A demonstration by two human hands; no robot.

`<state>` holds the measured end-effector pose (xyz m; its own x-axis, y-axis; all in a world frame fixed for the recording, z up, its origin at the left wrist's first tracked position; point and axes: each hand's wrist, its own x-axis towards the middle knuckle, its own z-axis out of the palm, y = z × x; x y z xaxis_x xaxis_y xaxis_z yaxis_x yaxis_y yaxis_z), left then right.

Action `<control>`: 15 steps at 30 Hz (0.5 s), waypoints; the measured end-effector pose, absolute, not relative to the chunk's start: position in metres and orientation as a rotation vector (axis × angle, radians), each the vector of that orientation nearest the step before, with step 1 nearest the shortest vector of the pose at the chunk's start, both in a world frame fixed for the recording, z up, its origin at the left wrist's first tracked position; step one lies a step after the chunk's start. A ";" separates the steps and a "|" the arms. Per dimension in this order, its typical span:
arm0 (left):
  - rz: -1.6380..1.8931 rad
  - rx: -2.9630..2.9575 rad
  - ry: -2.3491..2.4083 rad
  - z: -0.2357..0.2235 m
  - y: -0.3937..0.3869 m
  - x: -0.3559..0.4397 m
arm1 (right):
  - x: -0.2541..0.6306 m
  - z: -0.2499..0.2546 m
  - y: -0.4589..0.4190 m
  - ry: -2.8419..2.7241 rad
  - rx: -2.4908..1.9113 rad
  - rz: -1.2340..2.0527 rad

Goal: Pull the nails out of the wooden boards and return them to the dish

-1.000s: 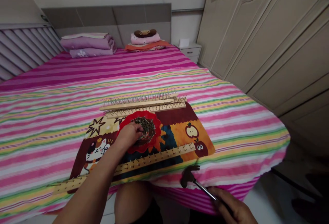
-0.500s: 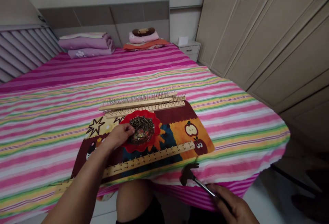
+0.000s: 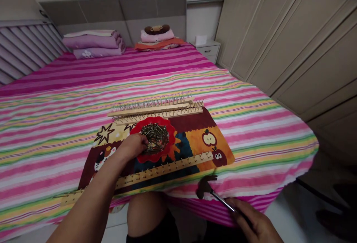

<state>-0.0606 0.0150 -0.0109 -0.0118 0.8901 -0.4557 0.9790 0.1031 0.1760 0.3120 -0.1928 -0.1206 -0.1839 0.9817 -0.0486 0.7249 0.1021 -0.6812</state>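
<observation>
Near the far edge of the mat (image 3: 192, 121), the bowl (image 3: 152, 158) presumably puts nails (image 3: 156, 133) within reach of the left hand (image 3: 134, 146); its grip cannot be determined. Beyond the near edge of the bed (image 3: 264, 142), the right hand (image 3: 252, 217) grasps the hammer (image 3: 220, 197), apparently to clear the strip (image 3: 167, 167).

Folded purple quilts (image 3: 95, 43) lie before the grey headboard (image 3: 103, 12); to their right, a brown cushion (image 3: 156, 30) tops a pink and orange stack (image 3: 160, 43). A white box (image 3: 200, 40) sits on the nightstand (image 3: 209, 52), near the wardrobe (image 3: 279, 46).

Black legwear (image 3: 169, 231) borders a bare, rounded knee (image 3: 146, 211); the left forearm (image 3: 97, 198) is bare.
</observation>
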 end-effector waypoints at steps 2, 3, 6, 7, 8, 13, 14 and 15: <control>-0.345 1.837 1.924 -0.009 0.016 -0.059 | 0.312 -0.121 -0.193 -1.963 -1.675 0.829; -0.382 1.846 1.916 -0.007 0.016 -0.058 | 0.313 -0.121 -0.193 -1.963 -1.675 0.826; -0.484 1.880 1.893 -0.001 0.016 -0.055 | 0.314 -0.125 -0.192 -1.976 -1.669 0.814; -0.520 1.889 1.883 0.001 0.016 -0.054 | 0.314 -0.126 -0.193 -1.982 -1.669 0.813; -0.553 1.896 1.869 0.002 0.017 -0.053 | 0.315 -0.127 -0.193 -1.987 -1.670 0.814; -0.551 1.901 1.754 0.007 0.019 -0.054 | 0.316 -0.128 -0.193 -2.013 -1.645 0.798; -0.502 1.911 1.758 0.007 0.019 -0.053 | 0.316 -0.127 -0.193 -2.017 -1.638 0.790; -0.434 1.932 1.773 0.007 0.020 -0.052 | 0.316 -0.126 -0.192 -2.021 -1.633 0.784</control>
